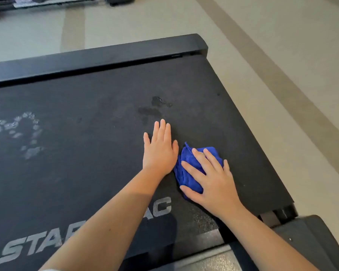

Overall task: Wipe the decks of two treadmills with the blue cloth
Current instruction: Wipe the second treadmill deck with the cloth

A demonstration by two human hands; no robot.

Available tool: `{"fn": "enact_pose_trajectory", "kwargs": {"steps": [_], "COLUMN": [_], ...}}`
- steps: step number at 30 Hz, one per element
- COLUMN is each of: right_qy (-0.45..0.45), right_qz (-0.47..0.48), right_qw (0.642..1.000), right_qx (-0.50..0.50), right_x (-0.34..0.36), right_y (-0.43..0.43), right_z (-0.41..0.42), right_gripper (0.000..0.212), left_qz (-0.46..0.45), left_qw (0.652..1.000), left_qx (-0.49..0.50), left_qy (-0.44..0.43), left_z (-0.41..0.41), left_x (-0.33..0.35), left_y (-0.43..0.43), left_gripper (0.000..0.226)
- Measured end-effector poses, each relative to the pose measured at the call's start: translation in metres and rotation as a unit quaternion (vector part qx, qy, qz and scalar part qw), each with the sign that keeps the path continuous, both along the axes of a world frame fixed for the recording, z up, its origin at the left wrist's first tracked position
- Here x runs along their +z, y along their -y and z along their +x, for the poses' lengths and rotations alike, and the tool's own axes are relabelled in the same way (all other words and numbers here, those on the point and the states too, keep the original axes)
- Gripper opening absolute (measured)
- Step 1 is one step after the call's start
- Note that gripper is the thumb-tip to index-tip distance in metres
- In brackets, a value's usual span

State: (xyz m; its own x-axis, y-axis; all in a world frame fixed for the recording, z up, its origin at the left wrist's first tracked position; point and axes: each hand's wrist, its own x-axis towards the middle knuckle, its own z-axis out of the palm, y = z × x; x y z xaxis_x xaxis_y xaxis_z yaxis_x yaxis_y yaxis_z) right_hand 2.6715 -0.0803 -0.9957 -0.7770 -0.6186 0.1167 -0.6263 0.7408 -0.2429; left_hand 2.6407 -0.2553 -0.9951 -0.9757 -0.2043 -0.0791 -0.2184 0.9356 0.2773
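Looks early on the first deck (86,98). Presses the blue cloth (186,173) flat under the right hand (213,182), fingers (213,162) spread straight; rests the left hand (159,151), fingers straight, at its 9 o'clock. Left to wipe: damp marks (155,108) at 12, pale smudges (18,132) at 9, second treadmill (47,2) at 11.

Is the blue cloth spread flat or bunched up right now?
Bunched: the blue cloth sits crumpled in folds under the right hand.

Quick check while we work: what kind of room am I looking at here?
Most likely a gym or fitness room. The view looks down on a black treadmill belt printed with large brand lettering, and part of another exercise machine stands across the pale striped floor.
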Motion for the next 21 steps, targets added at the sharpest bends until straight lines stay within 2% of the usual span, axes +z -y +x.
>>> {"fn": "enact_pose_trajectory", "kwargs": {"steps": [3,5,8,12,14,17,21], "right_qy": [-0.03,-0.044,-0.071,-0.088,-0.073,0.014,-0.009], "right_qz": [0.005,-0.017,-0.055,-0.067,-0.077,-0.055,-0.061], "right_qw": [0.999,0.998,0.996,0.992,0.991,0.992,0.994], "right_qx": [0.029,0.032,-0.003,-0.056,-0.082,-0.111,-0.088], "right_x": [-0.004,-0.008,-0.012,-0.017,-0.011,-0.002,-0.003], "right_y": [-0.001,-0.002,0.006,0.026,0.037,0.046,0.033], "right_z": [-0.027,-0.053,-0.112,-0.203,-0.25,-0.304,-0.287], "right_gripper": [0.055,0.054,0.053,0.058,0.065,0.063,0.065], "left_qz": [0.004,0.005,-0.009,-0.017,-0.017,-0.015,-0.013], "left_qw": [1.0,1.0,1.0,1.0,0.999,0.999,0.999], "left_qx": [0.0,-0.002,-0.001,0.009,0.012,0.016,0.012], "left_qy": [-0.012,-0.006,0.01,0.022,0.033,0.034,0.027], "left_z": [-0.001,-0.001,0.0,0.001,0.001,0.002,0.003], "left_x": [-0.006,-0.007,-0.009,-0.006,-0.002,-0.001,-0.002], "left_y": [0.003,0.004,0.004,0.004,0.005,0.003,0.002], "left_gripper": [0.055,0.064,0.079,0.077,0.075,0.073,0.072]}}
